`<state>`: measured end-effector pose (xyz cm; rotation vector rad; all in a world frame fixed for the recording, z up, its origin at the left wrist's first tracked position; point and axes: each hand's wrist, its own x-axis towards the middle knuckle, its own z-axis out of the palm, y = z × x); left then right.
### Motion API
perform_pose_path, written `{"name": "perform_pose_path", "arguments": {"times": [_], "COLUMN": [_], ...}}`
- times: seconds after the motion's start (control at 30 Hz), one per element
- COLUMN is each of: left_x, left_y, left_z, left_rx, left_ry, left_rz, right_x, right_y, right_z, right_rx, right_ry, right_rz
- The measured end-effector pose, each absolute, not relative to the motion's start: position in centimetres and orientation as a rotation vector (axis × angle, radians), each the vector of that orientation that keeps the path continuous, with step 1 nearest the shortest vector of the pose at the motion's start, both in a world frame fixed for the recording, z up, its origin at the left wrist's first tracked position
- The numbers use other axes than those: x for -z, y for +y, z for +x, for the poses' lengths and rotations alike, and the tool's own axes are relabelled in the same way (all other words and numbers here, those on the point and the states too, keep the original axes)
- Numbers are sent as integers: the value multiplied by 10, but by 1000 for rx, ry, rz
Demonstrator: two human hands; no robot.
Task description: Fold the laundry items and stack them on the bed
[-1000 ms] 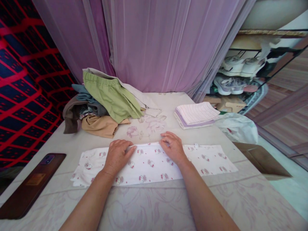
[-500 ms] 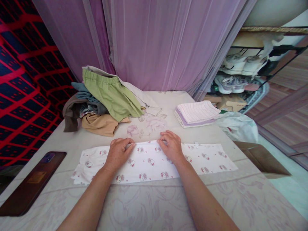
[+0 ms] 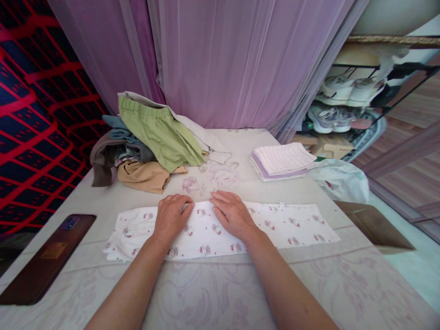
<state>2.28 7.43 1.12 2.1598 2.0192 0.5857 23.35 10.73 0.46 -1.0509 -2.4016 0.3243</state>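
A long white garment with small pink cartoon prints [image 3: 292, 224] lies folded into a flat strip across the pale flowered bed sheet [image 3: 213, 293]. My left hand [image 3: 170, 217] rests flat on its middle with fingers stretched out toward the far edge. My right hand [image 3: 232, 213] lies flat beside it, fingers extended and pointing left, close to the left hand's fingertips. Neither hand holds anything.
A heap of unfolded clothes [image 3: 147, 142] topped by a green piece sits at the back left. A folded striped stack [image 3: 280, 160] lies at the back right beside a white plastic bag [image 3: 338, 176]. A phone [image 3: 44, 259] lies at the left edge. Purple netting [image 3: 223, 59] hangs behind; a shoe rack [image 3: 347, 105] stands right.
My right hand has slid left along the garment toward my left hand and flattened out. The left hand has stayed almost in place.
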Motion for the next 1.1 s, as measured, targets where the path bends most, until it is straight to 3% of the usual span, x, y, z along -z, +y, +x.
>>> {"name": "perform_pose_path", "arguments": {"times": [0.23,0.73,1.1], "left_x": [-9,-12,-11], "left_y": [77,77,77], "left_z": [23,18,14], "left_rx": [-575,-538,-554], "left_ry": [2083,2136,2115], "left_rz": [2173,2170,2191], "right_x": [4,6,3], "right_y": [100,123,124], "right_z": [223,270,265], "right_rx": [-396,-144,-110], "right_ry": [-2506,-2060,-2155], "right_rz": [-1101,-1511,-1599]}}
